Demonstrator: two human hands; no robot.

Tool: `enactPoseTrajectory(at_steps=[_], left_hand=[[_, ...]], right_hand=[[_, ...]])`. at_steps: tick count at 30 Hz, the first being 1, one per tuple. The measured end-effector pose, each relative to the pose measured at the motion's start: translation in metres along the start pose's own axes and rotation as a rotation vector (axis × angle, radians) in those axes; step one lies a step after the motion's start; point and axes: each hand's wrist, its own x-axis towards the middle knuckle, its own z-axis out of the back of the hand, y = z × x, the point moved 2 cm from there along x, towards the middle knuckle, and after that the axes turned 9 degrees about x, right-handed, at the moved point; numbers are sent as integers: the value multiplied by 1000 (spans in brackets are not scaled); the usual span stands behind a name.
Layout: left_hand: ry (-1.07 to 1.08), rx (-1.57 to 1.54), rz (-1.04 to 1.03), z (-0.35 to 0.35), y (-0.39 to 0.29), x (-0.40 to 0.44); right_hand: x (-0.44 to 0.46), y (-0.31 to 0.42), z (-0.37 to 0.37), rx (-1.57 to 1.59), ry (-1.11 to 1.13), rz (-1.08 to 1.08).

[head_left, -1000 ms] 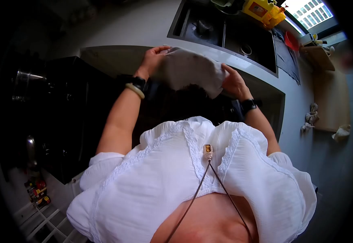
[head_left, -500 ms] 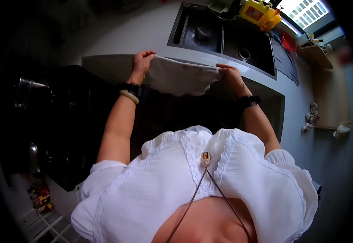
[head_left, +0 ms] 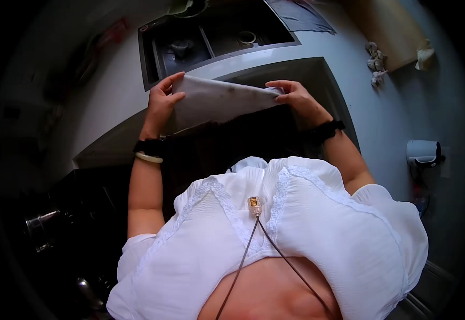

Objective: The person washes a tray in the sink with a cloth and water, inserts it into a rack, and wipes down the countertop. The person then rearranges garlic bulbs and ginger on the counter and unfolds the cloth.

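A whitish cloth (head_left: 219,101) with a few dark smudges is stretched between my two hands, in front of the counter edge. My left hand (head_left: 161,102) pinches its upper left corner between thumb and fingers. At the other end, my right hand (head_left: 296,98) grips the upper right corner. The cloth's top edge slopes slightly down to the right, and its lower part hangs loose above the dark floor area. Both wrists wear dark bands, and a pale bangle (head_left: 148,158) sits on the left one.
Beyond the hands, a dark double sink (head_left: 219,66) is set in the white counter (head_left: 109,85). A grey cloth (head_left: 301,17) lies right of it. Garlic bulbs (head_left: 375,64) and a wooden board (head_left: 390,32) are farther right, with a white kettle (head_left: 423,152) nearby. A metal pot (head_left: 41,229) stands at left.
The view has swung to the right, so the sink appears farther left and the kettle shows. Both hands still hold the cloth, which now hangs more slanted with its smudges visible.
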Motion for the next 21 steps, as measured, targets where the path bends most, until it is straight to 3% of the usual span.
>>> enactPoseTrajectory(at_steps=[3,6,10,12,15,18,21], left_hand=[[88,26,-79,-44,-35,23],[217,-31,-76,-96,-50,50],[473,-56,-122,-184,-80,74],[548,97,-151,-229,-77,84],[597,321,-182,-293,-93,88],[708,349,-222,-349,-121,103],[784,397,-289,-406,-153,122]], right_hand=[[-40,22,40,194,-150,-30],[-75,14,94,181,-221,5],[-140,1,163,-151,-305,3],[-177,-7,187,-308,-384,3],[-229,-13,213,-355,-445,-109],[-273,-18,245,-395,-529,-226],[-305,-18,279,-209,-659,-324]])
